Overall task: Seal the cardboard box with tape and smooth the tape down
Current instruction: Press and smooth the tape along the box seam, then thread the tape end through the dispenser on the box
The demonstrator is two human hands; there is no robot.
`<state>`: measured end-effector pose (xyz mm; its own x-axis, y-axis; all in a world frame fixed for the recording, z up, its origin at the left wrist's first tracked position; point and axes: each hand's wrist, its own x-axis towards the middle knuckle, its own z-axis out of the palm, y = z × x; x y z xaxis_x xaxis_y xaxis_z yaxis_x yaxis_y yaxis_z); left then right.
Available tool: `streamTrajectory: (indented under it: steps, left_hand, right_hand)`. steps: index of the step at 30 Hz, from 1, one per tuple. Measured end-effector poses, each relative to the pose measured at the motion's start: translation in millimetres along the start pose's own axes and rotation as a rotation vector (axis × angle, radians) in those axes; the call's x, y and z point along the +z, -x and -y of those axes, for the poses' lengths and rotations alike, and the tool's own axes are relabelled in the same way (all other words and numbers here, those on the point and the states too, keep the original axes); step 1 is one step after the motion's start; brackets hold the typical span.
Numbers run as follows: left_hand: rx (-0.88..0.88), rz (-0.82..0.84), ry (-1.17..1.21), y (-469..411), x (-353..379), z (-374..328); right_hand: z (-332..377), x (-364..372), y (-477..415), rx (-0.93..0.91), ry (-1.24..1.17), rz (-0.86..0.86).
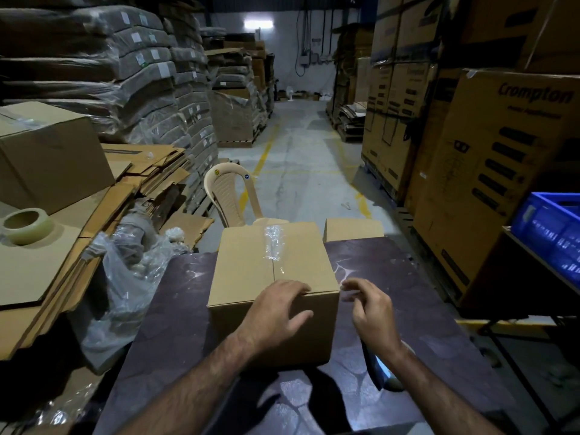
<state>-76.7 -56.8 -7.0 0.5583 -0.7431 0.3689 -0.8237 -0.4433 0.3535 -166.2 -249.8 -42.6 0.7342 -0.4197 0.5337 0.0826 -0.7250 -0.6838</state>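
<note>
With your left hand (276,312) flat on the cardboard box (273,277) and right hand (370,306) loosely open, empty, press the clear tape (273,243) along the seam.

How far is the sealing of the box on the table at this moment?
Clear tape already runs along the top seam of the cardboard box. The left hand is pressing it over the near top edge; the right hand hovers beside the box, holding nothing. Left: smoothing the wrinkled far stretch. The tape roll sits aside on flattened cardboard.
</note>
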Motion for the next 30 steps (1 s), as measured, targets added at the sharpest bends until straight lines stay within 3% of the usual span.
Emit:
streamTrajectory:
  steps: [5,12,20,25,30]
  left_hand:
    - [0.089,-0.019,0.111,-9.4,36.9,-28.3]
    - [0.029,0.035,0.236,-21.5,92.3,-55.9]
    - [-0.325,0.21,0.43,-37.2,164.6,-64.6]
    - [-0.569,0.397,0.453,-47.3,205.5,-70.1]
    - [-0.717,0.511,0.411,-50.3,236.4,-72.3]
  right_hand:
    - [-20.0,-18.8,13.7,0.05,-0.013,0.081]
    - [-64.8,-45.5,27.9,0.242,0.041,0.093]
    - [-128.3,-59.3,47.2,0.444,0.167,0.162]
    - [-164.5,-59.0,60.7,0.664,0.201,0.292]
    - [-182.6,-54.1,61.2,0.761,0.214,0.354]
